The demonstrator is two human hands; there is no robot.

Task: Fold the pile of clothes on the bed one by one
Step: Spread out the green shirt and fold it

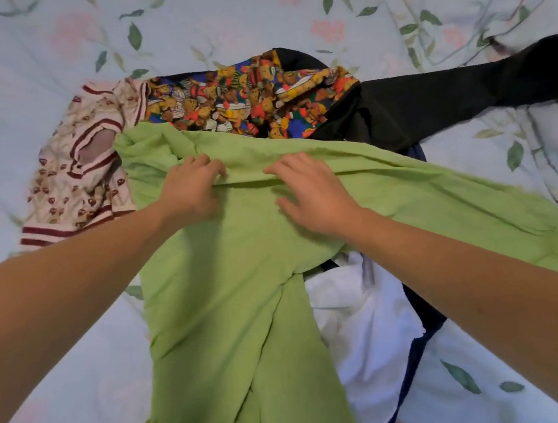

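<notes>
A light green garment lies spread over the pile in the middle of the bed, one part running toward me and another out to the right. My left hand pinches a fold of the green cloth near its top edge. My right hand rests on the same fold just to the right, fingers spread and flat on the cloth. Behind the green piece lie a colourful bear-print garment, a black garment stretching right, and a pink garment with maroon stripes on the left.
A white garment with dark navy trim shows under the green one at the lower right. The bed is covered by a pale floral sheet, rumpled at the far right.
</notes>
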